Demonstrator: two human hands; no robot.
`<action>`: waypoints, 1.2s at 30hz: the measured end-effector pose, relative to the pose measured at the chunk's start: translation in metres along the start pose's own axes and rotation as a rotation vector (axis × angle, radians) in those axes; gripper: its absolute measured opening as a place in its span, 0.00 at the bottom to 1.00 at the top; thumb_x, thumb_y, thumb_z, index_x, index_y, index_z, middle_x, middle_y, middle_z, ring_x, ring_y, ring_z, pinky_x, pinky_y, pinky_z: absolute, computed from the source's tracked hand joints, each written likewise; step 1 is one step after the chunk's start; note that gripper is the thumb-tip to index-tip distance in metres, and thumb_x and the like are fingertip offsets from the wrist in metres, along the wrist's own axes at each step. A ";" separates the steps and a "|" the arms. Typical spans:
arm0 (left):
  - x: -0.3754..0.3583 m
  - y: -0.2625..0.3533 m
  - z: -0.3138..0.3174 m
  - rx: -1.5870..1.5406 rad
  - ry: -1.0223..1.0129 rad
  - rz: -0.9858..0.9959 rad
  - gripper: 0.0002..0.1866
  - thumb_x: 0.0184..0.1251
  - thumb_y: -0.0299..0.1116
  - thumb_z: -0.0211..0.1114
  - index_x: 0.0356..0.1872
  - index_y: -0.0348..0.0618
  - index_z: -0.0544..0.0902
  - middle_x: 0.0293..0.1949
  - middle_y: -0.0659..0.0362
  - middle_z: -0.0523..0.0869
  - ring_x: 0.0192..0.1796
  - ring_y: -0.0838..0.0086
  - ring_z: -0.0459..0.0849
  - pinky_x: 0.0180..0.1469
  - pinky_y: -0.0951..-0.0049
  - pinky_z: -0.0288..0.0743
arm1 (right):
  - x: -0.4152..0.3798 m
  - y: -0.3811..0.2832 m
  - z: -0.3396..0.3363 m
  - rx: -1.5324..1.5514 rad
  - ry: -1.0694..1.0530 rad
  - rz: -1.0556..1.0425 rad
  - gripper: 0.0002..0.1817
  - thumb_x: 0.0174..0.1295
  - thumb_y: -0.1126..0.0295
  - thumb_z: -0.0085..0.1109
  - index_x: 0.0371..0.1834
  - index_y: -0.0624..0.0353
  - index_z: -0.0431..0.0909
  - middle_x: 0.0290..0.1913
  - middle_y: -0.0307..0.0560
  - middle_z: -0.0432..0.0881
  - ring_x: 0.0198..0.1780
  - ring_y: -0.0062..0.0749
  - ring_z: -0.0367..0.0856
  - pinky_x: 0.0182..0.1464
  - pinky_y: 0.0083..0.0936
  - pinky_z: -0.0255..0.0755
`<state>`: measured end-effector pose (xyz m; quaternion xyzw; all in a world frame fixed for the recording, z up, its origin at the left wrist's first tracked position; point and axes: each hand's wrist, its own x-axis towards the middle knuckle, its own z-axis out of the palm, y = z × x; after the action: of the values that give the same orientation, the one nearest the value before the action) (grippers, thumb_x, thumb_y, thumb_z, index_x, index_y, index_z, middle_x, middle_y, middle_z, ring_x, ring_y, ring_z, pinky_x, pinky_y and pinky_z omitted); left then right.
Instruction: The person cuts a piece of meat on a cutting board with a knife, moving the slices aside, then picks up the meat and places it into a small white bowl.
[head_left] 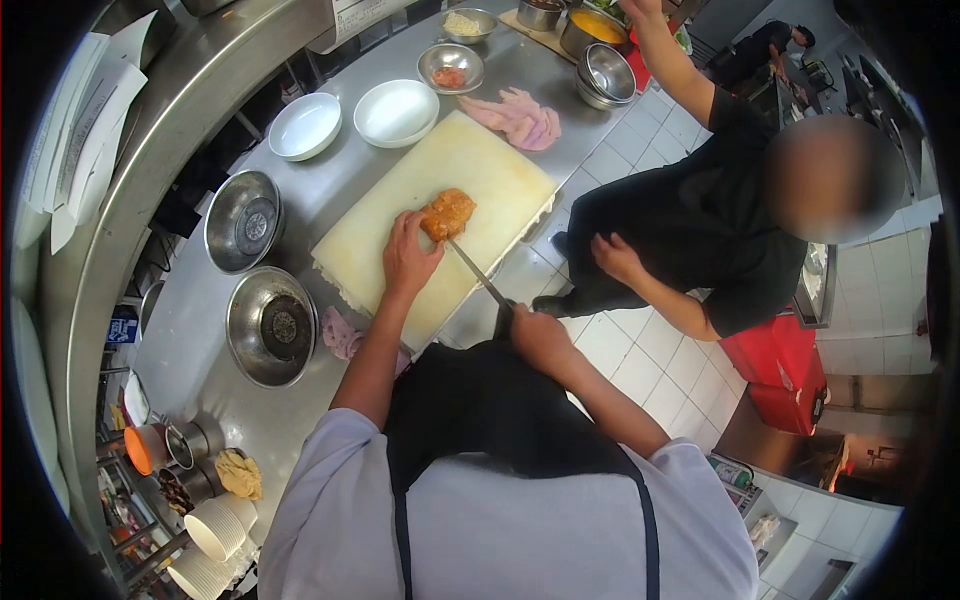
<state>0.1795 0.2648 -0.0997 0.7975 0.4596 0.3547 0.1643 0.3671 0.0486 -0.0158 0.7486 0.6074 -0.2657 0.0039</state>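
On the pale cutting board (380, 215) lies an orange-brown piece of food (450, 212), which looks like coated meat. My left hand (411, 250) touches its near left side with bent fingertips. The black handle of a long knife (480, 272) is in my right hand (540, 338), at the board's near right edge. The blade slants up and left, and its tip meets the lower edge of the food. A pink cloth (515, 118) rests at the board's far edge, and another pink cloth (342, 333) is beside its near left side.
Two steel bowls (243, 222) and two white bowls (396, 113) stand left of and beyond the board. Smaller steel bowls (451, 69) are at the back. A co-worker in black (690, 215) stands close on the right, one arm raised. Paper cups (220, 525) are at lower left.
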 end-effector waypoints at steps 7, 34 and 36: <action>0.009 -0.002 -0.002 -0.187 0.054 -0.064 0.44 0.51 0.38 0.87 0.70 0.43 0.74 0.69 0.47 0.78 0.73 0.50 0.77 0.73 0.53 0.75 | -0.075 0.013 -0.097 0.224 0.104 0.034 0.12 0.78 0.65 0.53 0.47 0.65 0.75 0.35 0.69 0.87 0.41 0.71 0.87 0.47 0.60 0.78; 0.061 0.047 0.006 0.146 -0.058 0.078 0.26 0.48 0.39 0.81 0.49 0.44 0.84 0.53 0.52 0.84 0.61 0.53 0.81 0.69 0.53 0.71 | 0.177 -0.002 -0.001 0.277 0.539 -0.309 0.10 0.76 0.66 0.56 0.43 0.62 0.71 0.26 0.65 0.85 0.29 0.68 0.85 0.34 0.61 0.79; 0.060 0.046 0.007 0.144 -0.048 0.078 0.26 0.47 0.38 0.81 0.48 0.44 0.83 0.52 0.52 0.84 0.60 0.53 0.81 0.68 0.53 0.71 | 0.160 0.006 0.009 0.252 0.490 -0.284 0.10 0.74 0.67 0.57 0.43 0.63 0.71 0.27 0.65 0.85 0.30 0.68 0.86 0.36 0.61 0.79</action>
<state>0.2319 0.2922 -0.0526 0.8327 0.4483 0.3079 0.1035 0.3885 0.1892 -0.0893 0.6928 0.6509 -0.1483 -0.2727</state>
